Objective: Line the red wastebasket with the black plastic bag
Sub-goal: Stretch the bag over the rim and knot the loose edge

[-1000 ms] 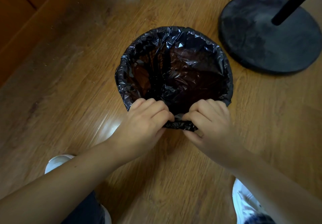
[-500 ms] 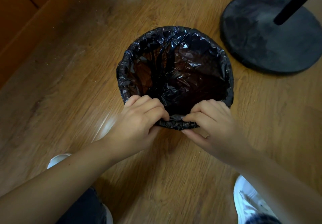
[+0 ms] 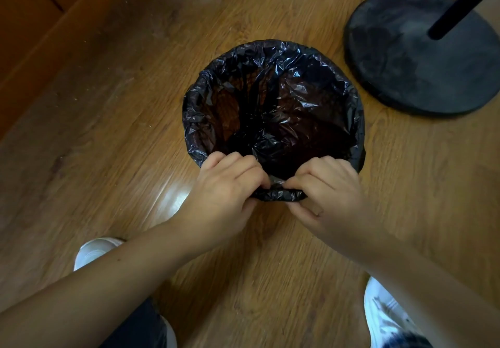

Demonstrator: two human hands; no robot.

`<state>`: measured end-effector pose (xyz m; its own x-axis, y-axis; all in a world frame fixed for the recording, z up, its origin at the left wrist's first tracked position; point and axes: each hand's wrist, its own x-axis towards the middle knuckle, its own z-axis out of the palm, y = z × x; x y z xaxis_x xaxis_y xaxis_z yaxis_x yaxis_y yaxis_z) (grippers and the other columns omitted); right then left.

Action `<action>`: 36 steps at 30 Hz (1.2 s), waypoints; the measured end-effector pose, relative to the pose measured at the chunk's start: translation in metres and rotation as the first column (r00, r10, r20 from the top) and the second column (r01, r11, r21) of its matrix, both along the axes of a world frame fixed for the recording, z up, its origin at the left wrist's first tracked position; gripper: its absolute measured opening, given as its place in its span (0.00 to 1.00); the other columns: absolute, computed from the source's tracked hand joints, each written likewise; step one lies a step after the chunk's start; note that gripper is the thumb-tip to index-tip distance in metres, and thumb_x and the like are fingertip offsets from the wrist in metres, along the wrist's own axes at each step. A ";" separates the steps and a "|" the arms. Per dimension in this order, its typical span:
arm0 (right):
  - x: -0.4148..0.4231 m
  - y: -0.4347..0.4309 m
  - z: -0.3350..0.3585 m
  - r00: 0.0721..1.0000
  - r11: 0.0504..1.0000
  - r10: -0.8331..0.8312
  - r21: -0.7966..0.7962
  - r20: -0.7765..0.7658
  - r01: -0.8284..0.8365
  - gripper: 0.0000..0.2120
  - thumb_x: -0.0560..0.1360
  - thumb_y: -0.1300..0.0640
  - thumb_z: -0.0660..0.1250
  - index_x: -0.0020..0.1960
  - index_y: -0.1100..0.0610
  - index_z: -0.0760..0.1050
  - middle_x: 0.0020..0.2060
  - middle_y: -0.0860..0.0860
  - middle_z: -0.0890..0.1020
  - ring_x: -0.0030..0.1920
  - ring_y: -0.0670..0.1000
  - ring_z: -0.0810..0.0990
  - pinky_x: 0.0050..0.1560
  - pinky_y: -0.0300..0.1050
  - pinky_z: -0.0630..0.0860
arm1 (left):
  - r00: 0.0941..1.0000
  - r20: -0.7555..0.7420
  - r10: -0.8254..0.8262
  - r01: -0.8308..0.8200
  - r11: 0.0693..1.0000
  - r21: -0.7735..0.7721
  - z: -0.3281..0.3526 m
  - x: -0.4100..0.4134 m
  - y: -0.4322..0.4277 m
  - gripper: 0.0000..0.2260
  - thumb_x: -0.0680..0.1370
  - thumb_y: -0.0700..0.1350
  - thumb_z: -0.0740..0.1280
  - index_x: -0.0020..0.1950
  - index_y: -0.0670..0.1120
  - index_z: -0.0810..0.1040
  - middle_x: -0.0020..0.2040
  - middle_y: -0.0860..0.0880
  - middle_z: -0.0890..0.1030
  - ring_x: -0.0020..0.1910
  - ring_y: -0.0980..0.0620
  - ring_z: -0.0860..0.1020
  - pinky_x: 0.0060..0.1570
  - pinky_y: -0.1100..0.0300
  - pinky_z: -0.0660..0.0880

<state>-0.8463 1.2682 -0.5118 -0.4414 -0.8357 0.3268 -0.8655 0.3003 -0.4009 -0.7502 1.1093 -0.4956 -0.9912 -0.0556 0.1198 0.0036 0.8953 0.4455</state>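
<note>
Warm brown wood-grain laminate floor (image 3: 81,158) fills the whole view, glossy enough to throw a pale glare patch just left of the bin. Sitting on it is the round wastebasket (image 3: 361,155), though you can barely see any red: the crinkly, shiny black plastic bag (image 3: 273,104) is folded over the rim all the way round, and only a dull reddish tint shows through the thin film inside.

Both hands are at the bin's near edge. Left hand (image 3: 224,188) has its fingers curled over the rim, grip pressed together pinching the rolled bag edge. Right hand (image 3: 324,190) does the same from the other side, fingertips nearly meeting the left ones, thumb tucked under the bunched roll of plastic.

Compared with half a second ago, not much has changed: the hands are in about the same spot on the near rim, and the bag rim looks about as evenly seated around the far side.

Room-wise: right of the bin and further away, a flat round dusty black stand base (image 3: 422,58) with a thin black pole (image 3: 460,4) sits close but not touching. Left of the bin is open floor up to an orange-brown wooden board (image 3: 32,23) running diagonally. White shoes (image 3: 93,253) sit nearer than the bin, on either side.
</note>
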 end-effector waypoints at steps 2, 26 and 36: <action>-0.004 0.004 0.001 1.000 1.000 0.008 -0.002 -0.018 -0.008 0.04 0.68 0.61 0.70 0.43 0.59 0.79 0.36 0.53 0.79 0.38 0.52 0.76 0.42 0.44 0.66 | 1.000 -0.007 0.003 -0.003 1.000 0.005 -0.001 0.000 -0.001 0.08 0.64 0.33 0.68 0.39 0.43 0.79 0.38 0.48 0.80 0.37 0.46 0.77 0.41 0.54 0.65; 0.000 -0.007 -0.001 0.999 1.000 -0.021 -0.019 0.043 0.022 0.09 0.71 0.51 0.68 0.43 0.57 0.79 0.36 0.51 0.78 0.37 0.51 0.75 0.41 0.44 0.65 | 0.999 -0.042 0.030 -0.031 0.999 -0.017 -0.003 0.005 -0.006 0.10 0.68 0.44 0.67 0.47 0.41 0.77 0.45 0.46 0.79 0.48 0.50 0.71 0.52 0.58 0.63; 0.006 -0.009 -0.002 0.999 0.999 -0.038 -0.022 0.036 0.039 0.04 0.69 0.59 0.70 0.41 0.60 0.79 0.35 0.53 0.78 0.36 0.53 0.76 0.39 0.48 0.67 | 1.000 0.010 0.002 -0.001 1.000 -0.021 -0.003 -0.002 0.001 0.07 0.70 0.42 0.61 0.42 0.43 0.78 0.40 0.48 0.80 0.40 0.47 0.78 0.46 0.57 0.64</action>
<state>-0.8401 1.2592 -0.5139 -0.4846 -0.8105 0.3290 -0.8386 0.3234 -0.4384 -0.7522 1.1103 -0.4983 -0.9923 -0.0547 0.1107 -0.0023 0.9045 0.4264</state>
